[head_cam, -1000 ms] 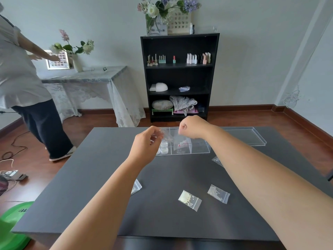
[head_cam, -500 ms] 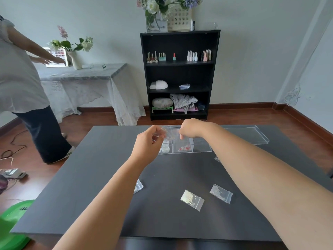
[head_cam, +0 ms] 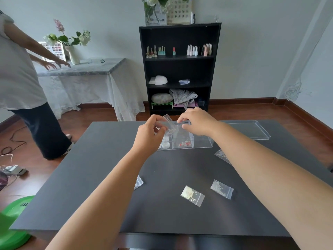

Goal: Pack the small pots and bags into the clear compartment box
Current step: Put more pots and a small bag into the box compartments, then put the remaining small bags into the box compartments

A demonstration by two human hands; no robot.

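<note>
The clear compartment box (head_cam: 202, 143) stands on the far middle of the dark table (head_cam: 100, 170). Small white pots (head_cam: 164, 144) sit in its left compartment and a bag with red bits (head_cam: 184, 143) lies in the middle one. My left hand (head_cam: 149, 134) pinches a small clear bag (head_cam: 170, 126) of pale beads, tilted above the box. My right hand (head_cam: 197, 122) hovers over the box with fingers spread, just right of that bag. Loose bags lie on the table: a yellowish bag (head_cam: 192, 195), a whitish bag (head_cam: 222, 188), a far right bag (head_cam: 222, 156), and a bag partly under my left forearm (head_cam: 138, 182).
The box's clear lid (head_cam: 252, 130) lies at the table's far right. A black shelf (head_cam: 180, 69) with bottles stands behind. A person (head_cam: 21, 83) stands at left by a lace-covered side table (head_cam: 86, 69). A green object (head_cam: 12, 224) and cables lie on the floor at left.
My right hand has opened and let go of the small bag, which my left hand now holds alone, tilted higher over the box. The person at left has shifted.
</note>
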